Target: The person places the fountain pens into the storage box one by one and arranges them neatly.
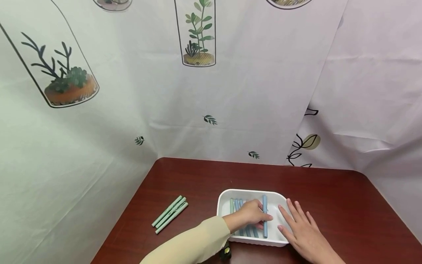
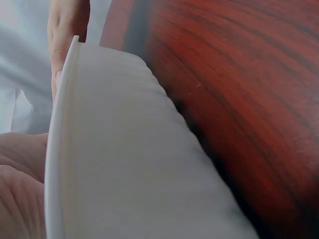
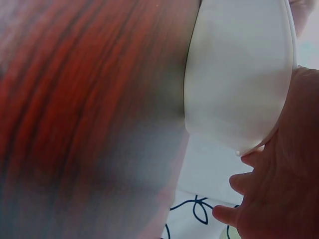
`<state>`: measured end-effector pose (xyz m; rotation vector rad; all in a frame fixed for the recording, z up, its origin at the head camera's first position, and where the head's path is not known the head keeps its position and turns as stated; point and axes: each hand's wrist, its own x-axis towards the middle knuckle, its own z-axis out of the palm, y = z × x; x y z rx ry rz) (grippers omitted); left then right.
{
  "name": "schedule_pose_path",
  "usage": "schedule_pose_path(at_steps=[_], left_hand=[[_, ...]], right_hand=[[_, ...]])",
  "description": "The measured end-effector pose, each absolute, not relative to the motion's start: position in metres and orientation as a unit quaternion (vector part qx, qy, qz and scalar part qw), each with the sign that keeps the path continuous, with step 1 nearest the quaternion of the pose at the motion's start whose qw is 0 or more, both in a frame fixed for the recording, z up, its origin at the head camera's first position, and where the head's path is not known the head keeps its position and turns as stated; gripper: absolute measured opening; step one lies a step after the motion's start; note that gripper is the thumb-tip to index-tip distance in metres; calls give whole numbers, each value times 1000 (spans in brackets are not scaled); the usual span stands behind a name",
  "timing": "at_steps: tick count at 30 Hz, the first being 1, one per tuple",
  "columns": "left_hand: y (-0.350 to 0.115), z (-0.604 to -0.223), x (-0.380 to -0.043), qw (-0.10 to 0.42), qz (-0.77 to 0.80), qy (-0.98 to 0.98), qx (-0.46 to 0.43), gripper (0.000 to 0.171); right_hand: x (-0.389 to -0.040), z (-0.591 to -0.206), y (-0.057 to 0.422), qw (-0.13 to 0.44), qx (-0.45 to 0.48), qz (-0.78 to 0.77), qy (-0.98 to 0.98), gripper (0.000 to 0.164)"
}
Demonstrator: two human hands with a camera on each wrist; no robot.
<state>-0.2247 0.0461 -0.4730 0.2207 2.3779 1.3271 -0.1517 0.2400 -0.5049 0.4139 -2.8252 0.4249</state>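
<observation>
Blue stick [image 1: 265, 229] is within the outline of the white tray [image 1: 273, 230], pinched between the thumb and fingers of the left hand [image 1: 250, 212]. At the tray's right rim is the right hand [image 1: 304, 233], fingers spread. Inside the tray, left, are 1 green stick [image 1: 232, 205] and several other blue sticks [image 1: 236, 204], partly hidden. Left of the tray, 3 green sticks [image 1: 170, 213] lie on the table [image 1: 329, 194]; beyond the tray hangs printed cloth [image 1: 230, 95].
</observation>
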Motion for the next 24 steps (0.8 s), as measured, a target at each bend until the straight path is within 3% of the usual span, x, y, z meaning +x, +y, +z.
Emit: schedule_pose_path(at_steps=[13,24], left_hand=[[65,-471,-226,212,411,882,87,38],[72,-478,-227,231,434,868,65,36]], right_hand=[[-153,-507,240,129,143,158,-969,59],[-151,-509,241,126,144,173,-966,57]])
